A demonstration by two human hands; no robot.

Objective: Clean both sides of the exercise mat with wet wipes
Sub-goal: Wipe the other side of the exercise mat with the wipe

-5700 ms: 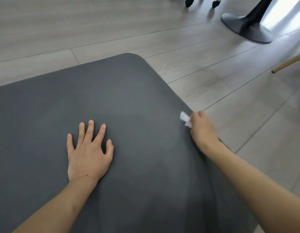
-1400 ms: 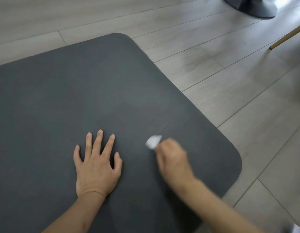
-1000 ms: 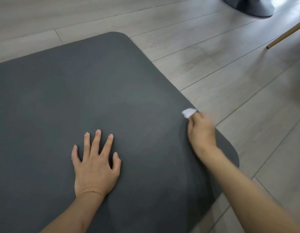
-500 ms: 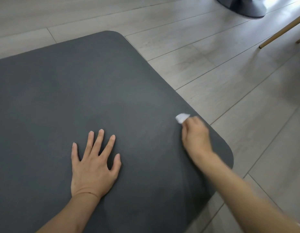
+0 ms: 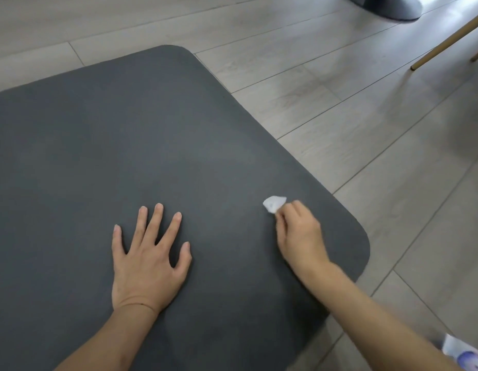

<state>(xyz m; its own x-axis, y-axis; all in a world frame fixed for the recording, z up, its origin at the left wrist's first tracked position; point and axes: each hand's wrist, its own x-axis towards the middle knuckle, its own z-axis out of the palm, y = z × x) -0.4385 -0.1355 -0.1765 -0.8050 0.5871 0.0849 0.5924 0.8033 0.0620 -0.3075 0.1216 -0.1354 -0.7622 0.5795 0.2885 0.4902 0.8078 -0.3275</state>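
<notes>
The dark grey foam exercise mat [image 5: 152, 156] lies flat on the pale wood floor [image 5: 366, 129], filling the frame's left. The right hand [image 5: 299, 234] pinches a small white crumpled wet wipe [image 5: 274, 204] near the mat's right edge, probably touching it; unwiped mat stretches up-left. The left hand [image 5: 149, 258] presses flat, fingers [image 5: 157, 220] spread.

The exercise mat [image 5: 125, 145] is plain dark grey. The wet wipe [image 5: 274, 204] is white. The floor [image 5: 366, 129] is pale grey wood-grain planking.

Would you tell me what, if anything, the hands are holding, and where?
The right hand pinches a wet wipe by its near end; the left hand holds nothing.
</notes>
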